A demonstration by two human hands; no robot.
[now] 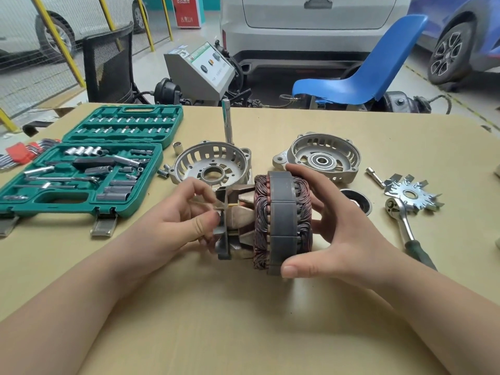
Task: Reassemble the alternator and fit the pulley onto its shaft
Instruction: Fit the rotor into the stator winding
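- 1 head-worn wide-angle view, looking forward and down across the table (270, 320).
- It sits close above both forearms; parked cars (316, 25) fill the far background.

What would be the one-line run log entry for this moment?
step: rotor into stator | left hand: holds rotor | right hand: holds stator | housings: on table, separate | pulley: not fitted

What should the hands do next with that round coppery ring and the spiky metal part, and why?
Probably slide the rotor further into the stator. The right hand grips the stator ring, the left hand holds the rotor's end, and the rotor's claws are only partly inside. Both housing halves lie open on the table, waiting.
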